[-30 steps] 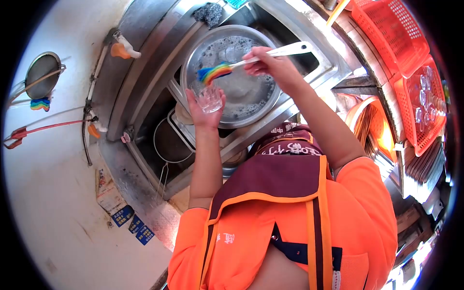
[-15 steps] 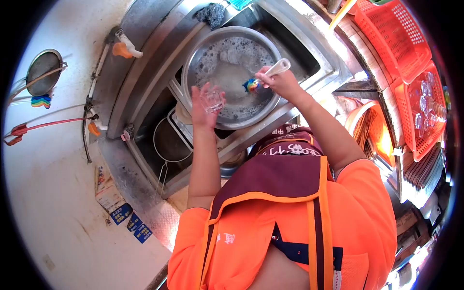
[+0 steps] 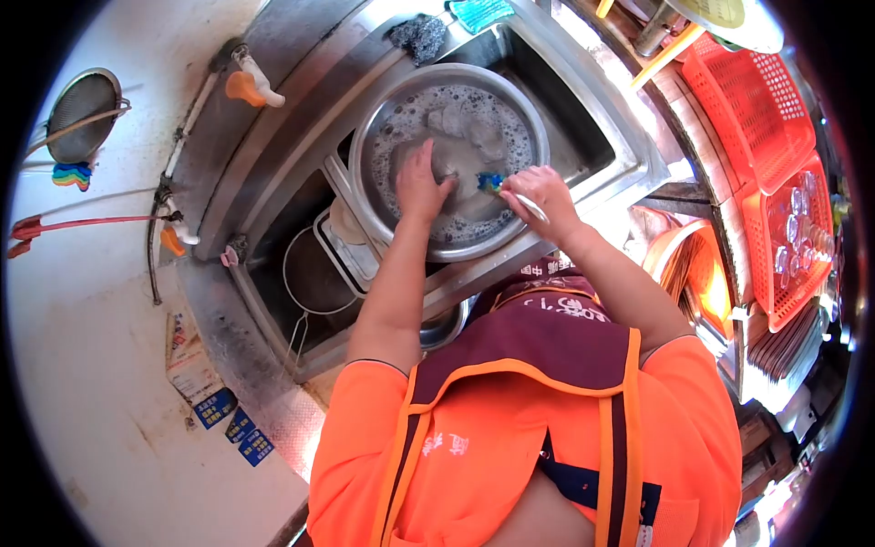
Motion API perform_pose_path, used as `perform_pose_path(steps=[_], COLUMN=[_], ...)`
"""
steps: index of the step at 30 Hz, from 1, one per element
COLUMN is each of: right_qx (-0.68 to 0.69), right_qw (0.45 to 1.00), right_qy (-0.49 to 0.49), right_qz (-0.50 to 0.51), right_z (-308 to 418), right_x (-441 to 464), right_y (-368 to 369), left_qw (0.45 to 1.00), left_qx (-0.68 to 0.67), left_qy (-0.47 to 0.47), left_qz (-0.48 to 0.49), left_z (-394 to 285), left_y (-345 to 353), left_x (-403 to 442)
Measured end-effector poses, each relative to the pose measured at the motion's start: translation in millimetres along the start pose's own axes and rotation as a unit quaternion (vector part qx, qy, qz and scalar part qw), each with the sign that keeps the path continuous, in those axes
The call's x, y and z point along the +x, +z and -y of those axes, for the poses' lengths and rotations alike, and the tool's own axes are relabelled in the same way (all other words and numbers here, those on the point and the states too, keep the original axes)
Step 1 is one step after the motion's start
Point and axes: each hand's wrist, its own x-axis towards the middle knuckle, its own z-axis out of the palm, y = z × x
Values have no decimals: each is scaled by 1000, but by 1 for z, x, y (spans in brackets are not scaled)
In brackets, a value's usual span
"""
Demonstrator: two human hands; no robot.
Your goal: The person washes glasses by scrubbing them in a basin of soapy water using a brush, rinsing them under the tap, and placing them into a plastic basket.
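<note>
A wide metal basin point(image 3: 541, 150) of cloudy, foamy water sits over the sink. My left hand point(image 3: 421, 185) dips into its left side, thumb apart from the fingers and curved round a clear glass that is mostly hidden by the hand and murky water. My right hand point(image 3: 540, 196) grips the white handle of a cleaning brush point(image 3: 490, 181), whose blue, multicoloured head points left, low over the water. Submerged clear glasses point(image 3: 488, 139) lie near the basin's far side, their outlines blurred by suds.
The basin spans a double metal sink point(image 3: 597, 137). A wire-handled strainer point(image 3: 319, 264) lies in the left compartment. Steel wool point(image 3: 417, 38) and a turquoise cloth point(image 3: 480, 14) rest on the back ledge. At right, a red basket point(image 3: 793, 301) holds several glasses, below another red basket point(image 3: 743, 109).
My left hand has lowered the glass from above the basin's near edge into the water. My right hand has brought the brush down, its handle now tilting toward me.
</note>
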Motion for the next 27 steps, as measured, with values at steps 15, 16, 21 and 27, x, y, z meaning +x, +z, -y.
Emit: perform_pose_path(steps=[15, 16, 21, 27], right_qx=[-16, -11, -12, -28], right_qw=[1000, 1000, 1000, 999], right_qy=[-8, -12, -22, -30], right_qz=[2, -5, -16, -14], right_z=[0, 0, -1, -1], right_x=[3, 2, 2, 2], right_y=[-2, -2, -2, 0], left_qw=[994, 988, 979, 999], left_qx=[-97, -106, -179, -39], left_qy=[15, 32, -36, 0], left_qz=[46, 108, 94, 10], left_z=[-12, -15, 5, -28], left_y=[-9, -9, -18, -2], left_x=[-24, -27, -23, -28])
